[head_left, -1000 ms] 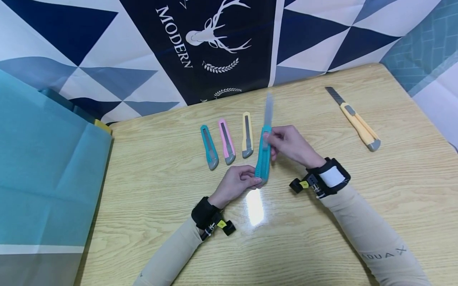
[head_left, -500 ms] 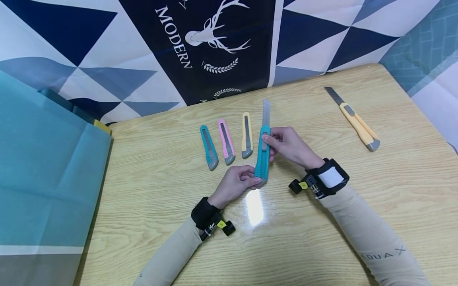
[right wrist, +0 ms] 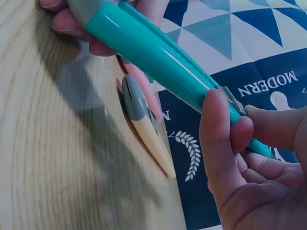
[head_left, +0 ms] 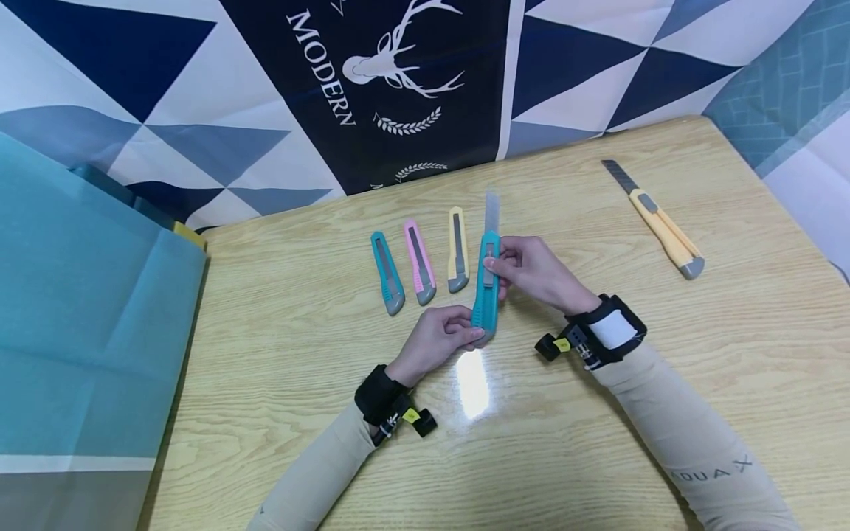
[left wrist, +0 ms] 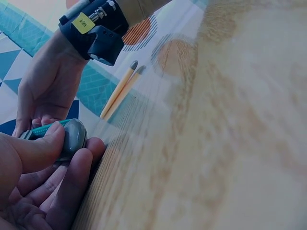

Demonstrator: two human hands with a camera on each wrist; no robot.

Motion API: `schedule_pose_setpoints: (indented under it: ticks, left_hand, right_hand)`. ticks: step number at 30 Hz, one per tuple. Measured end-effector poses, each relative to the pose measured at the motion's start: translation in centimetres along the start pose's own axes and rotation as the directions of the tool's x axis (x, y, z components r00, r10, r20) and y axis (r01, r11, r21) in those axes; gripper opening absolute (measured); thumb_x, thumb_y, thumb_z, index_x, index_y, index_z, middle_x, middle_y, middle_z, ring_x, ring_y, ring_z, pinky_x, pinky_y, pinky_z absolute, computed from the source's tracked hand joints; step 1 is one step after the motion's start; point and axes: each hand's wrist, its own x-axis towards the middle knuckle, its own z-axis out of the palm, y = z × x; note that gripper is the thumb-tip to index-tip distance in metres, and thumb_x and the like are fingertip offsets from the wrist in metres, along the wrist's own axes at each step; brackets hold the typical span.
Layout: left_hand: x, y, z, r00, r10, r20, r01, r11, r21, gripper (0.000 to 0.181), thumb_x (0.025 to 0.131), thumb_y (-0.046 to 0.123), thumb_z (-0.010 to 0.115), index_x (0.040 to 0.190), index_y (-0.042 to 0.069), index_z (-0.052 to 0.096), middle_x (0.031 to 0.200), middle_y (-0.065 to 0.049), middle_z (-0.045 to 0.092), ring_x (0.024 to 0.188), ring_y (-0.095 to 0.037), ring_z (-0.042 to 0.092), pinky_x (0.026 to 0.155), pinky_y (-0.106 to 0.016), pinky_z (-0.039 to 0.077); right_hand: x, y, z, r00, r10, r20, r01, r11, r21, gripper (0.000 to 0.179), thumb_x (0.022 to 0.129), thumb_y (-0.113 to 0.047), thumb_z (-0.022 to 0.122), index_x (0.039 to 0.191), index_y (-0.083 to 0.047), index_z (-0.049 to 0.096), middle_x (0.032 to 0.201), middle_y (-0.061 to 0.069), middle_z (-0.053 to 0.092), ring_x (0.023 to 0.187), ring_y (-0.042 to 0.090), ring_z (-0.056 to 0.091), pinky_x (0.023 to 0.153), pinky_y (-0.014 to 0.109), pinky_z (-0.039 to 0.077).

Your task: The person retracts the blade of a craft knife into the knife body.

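A large teal utility knife (head_left: 488,295) is held above the table between both hands, its blade (head_left: 492,212) sticking out away from the person. My left hand (head_left: 438,341) pinches the grey end cap (left wrist: 74,139) between thumb and fingers. Around the front part of the handle, my right hand (head_left: 534,273) grips with its thumb on the grey slider (right wrist: 233,99). Just left of the knife lie three small ones with no blade showing: a yellow utility knife (head_left: 458,251), a pink utility knife (head_left: 420,264) and a small teal utility knife (head_left: 388,274).
A large yellow utility knife (head_left: 666,230) with its blade out lies at the right on the wooden table (head_left: 279,332). A patterned cloth (head_left: 425,81) stands behind the table's back edge. A light-blue covered block (head_left: 86,310) borders the left side.
The right thumb has slid back toward the person with the slider. The large teal knife's blade now sticks out less. The left hand keeps its place on the end cap.
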Motion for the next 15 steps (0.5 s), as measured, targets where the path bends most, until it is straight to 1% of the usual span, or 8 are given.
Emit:
schedule_pose_setpoints:
  ticks: [3, 5, 7, 8, 10, 12, 14, 15]
  left_hand:
    - [0.0, 0.1, 0.0, 1.0, 0.006, -0.009, -0.006, 1.0, 0.012, 0.019, 0.088, -0.001, 0.061, 0.104, -0.011, 0.059, 0.084, -0.027, 0.067, 0.075, -0.032, 0.065, 0.069, -0.045, 0.058]
    - [0.0, 0.1, 0.0, 1.0, 0.011, -0.007, -0.011, 1.0, 0.015, 0.019, 0.088, -0.001, 0.06, 0.104, -0.011, 0.059, 0.085, -0.027, 0.067, 0.075, -0.034, 0.065, 0.069, -0.047, 0.058]
    - [0.0, 0.1, 0.1, 1.0, 0.014, -0.007, -0.014, 1.0, 0.012, 0.019, 0.088, -0.002, 0.06, 0.104, -0.012, 0.058, 0.085, -0.028, 0.067, 0.075, -0.034, 0.065, 0.07, -0.048, 0.058]
    - [0.0, 0.1, 0.1, 1.0, 0.016, -0.006, -0.016, 1.0, 0.009, 0.019, 0.088, -0.002, 0.06, 0.104, -0.012, 0.058, 0.085, -0.028, 0.067, 0.076, -0.034, 0.065, 0.07, -0.048, 0.058]
    - [0.0, 0.0, 0.1, 1.0, 0.019, -0.001, -0.019, 1.0, 0.001, 0.019, 0.088, -0.002, 0.06, 0.104, -0.012, 0.058, 0.085, -0.028, 0.066, 0.076, -0.033, 0.065, 0.07, -0.049, 0.058]
    - [0.0, -0.1, 0.1, 1.0, 0.022, 0.003, -0.022, 1.0, -0.003, 0.02, 0.088, -0.002, 0.06, 0.105, -0.012, 0.057, 0.086, -0.028, 0.066, 0.077, -0.033, 0.065, 0.071, -0.049, 0.058]
    - [0.0, -0.1, 0.1, 1.0, 0.026, 0.005, -0.026, 1.0, 0.001, 0.02, 0.088, -0.002, 0.06, 0.105, -0.012, 0.057, 0.086, -0.028, 0.066, 0.077, -0.032, 0.065, 0.07, -0.048, 0.058]
    - [0.0, 0.0, 0.1, 1.0, 0.027, 0.006, -0.027, 1.0, 0.004, 0.021, 0.088, -0.002, 0.059, 0.106, -0.012, 0.057, 0.086, -0.028, 0.066, 0.077, -0.033, 0.065, 0.071, -0.049, 0.057]
  right_hand:
    - [-0.1, -0.2, 0.1, 1.0, 0.009, -0.014, -0.009, 1.0, -0.004, 0.014, 0.094, -0.012, 0.056, 0.094, 0.002, 0.058, 0.069, 0.014, 0.064, 0.058, 0.028, 0.061, 0.047, 0.028, 0.049]
    - [-0.4, -1.0, 0.2, 1.0, 0.01, -0.019, -0.01, 1.0, -0.013, 0.014, 0.094, -0.008, 0.054, 0.093, 0.005, 0.057, 0.069, 0.017, 0.063, 0.058, 0.029, 0.06, 0.048, 0.029, 0.05]
    - [-0.4, -0.9, 0.3, 1.0, 0.008, -0.021, -0.008, 1.0, -0.003, 0.015, 0.095, -0.009, 0.054, 0.091, 0.005, 0.057, 0.068, 0.017, 0.062, 0.057, 0.029, 0.06, 0.048, 0.03, 0.051]
    - [-0.5, -1.4, 0.3, 1.0, 0.015, -0.018, -0.015, 1.0, -0.008, 0.016, 0.095, -0.009, 0.053, 0.09, 0.006, 0.057, 0.067, 0.019, 0.061, 0.057, 0.031, 0.06, 0.048, 0.03, 0.052]
    - [-0.9, -2.2, 0.3, 1.0, 0.022, 0.004, -0.022, 1.0, -0.016, 0.02, 0.096, -0.009, 0.05, 0.087, 0.007, 0.056, 0.065, 0.021, 0.06, 0.056, 0.032, 0.06, 0.048, 0.031, 0.052]
    - [-1.0, -2.3, 0.2, 0.999, 0.034, 0.034, -0.034, 0.999, -0.015, 0.025, 0.098, -0.012, 0.047, 0.085, 0.007, 0.057, 0.064, 0.023, 0.059, 0.054, 0.033, 0.059, 0.048, 0.033, 0.052]
    - [-1.3, -3.1, 0.2, 0.997, 0.036, 0.065, -0.034, 0.999, -0.036, 0.028, 0.099, -0.01, 0.044, 0.084, 0.008, 0.057, 0.065, 0.026, 0.059, 0.054, 0.036, 0.059, 0.048, 0.033, 0.051]
    - [-1.3, -2.8, 0.1, 0.997, 0.034, 0.075, -0.031, 0.999, -0.033, 0.029, 0.1, -0.011, 0.043, 0.084, 0.008, 0.057, 0.065, 0.025, 0.059, 0.054, 0.036, 0.059, 0.048, 0.034, 0.051]
